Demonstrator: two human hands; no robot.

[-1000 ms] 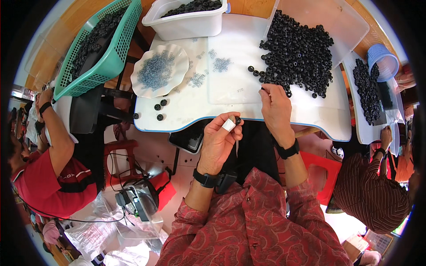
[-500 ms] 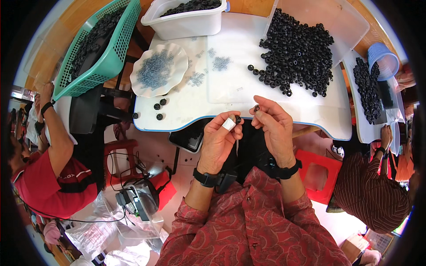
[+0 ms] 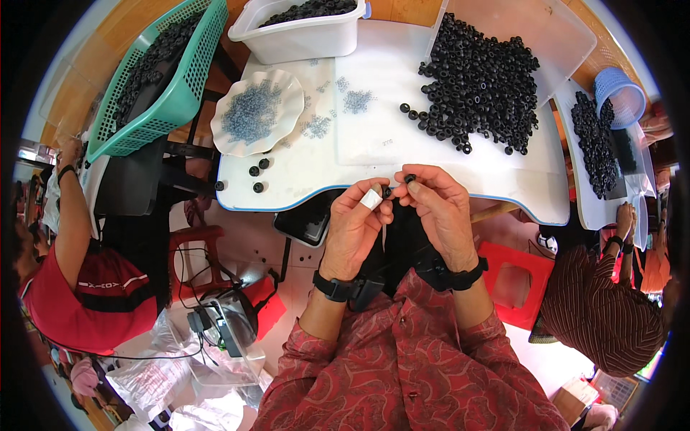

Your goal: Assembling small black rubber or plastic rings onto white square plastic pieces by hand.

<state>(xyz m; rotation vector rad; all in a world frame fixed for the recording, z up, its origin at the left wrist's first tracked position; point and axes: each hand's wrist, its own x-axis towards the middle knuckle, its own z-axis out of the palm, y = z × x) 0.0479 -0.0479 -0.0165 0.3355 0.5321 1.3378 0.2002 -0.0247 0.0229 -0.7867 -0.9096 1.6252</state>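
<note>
Just off the table's near edge, my two hands are raised close together. My left hand (image 3: 353,226), with white tape round its thumb, pinches a small black round part (image 3: 387,192) in its fingertips. Between the thumb and forefinger of my right hand (image 3: 440,212) is another small black part (image 3: 410,178). The fingertips of both hands nearly meet; whether they touch I cannot tell. Beyond them, a big heap of black ring-shaped parts (image 3: 481,90) spreads on the white table (image 3: 287,172). A scalloped white plate (image 3: 223,140) holds many tiny bluish clear pieces.
Several loose black parts (image 3: 259,172) lie by the table's left edge. Behind stand a white tub (image 3: 302,44) and a tipped clear bin (image 3: 553,43). A green basket (image 3: 190,79) is at left. People work on both sides. Red stools (image 3: 514,284) flank me.
My right hand has moved left, toward my left hand, its fingers now more closed and the black part at its fingertips. My left hand has hardly moved.
</note>
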